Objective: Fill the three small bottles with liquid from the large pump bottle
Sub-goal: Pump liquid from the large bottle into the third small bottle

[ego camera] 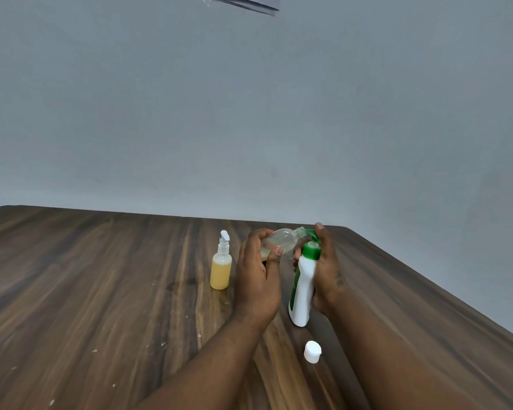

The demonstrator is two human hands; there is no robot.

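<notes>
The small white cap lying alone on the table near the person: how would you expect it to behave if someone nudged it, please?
The white cap looks like thin, hollow plastic, so it is probably very light and would skid easily on the smooth wooden table. It seems to lie tilted rather than flat, so a nudge might roll it.

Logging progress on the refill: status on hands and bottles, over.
Left hand holds clear small bottle, tilted, uncapped. Right hand grips white-and-green pump bottle. Yellow-filled bottle stands left. Loose white cap near.
</notes>
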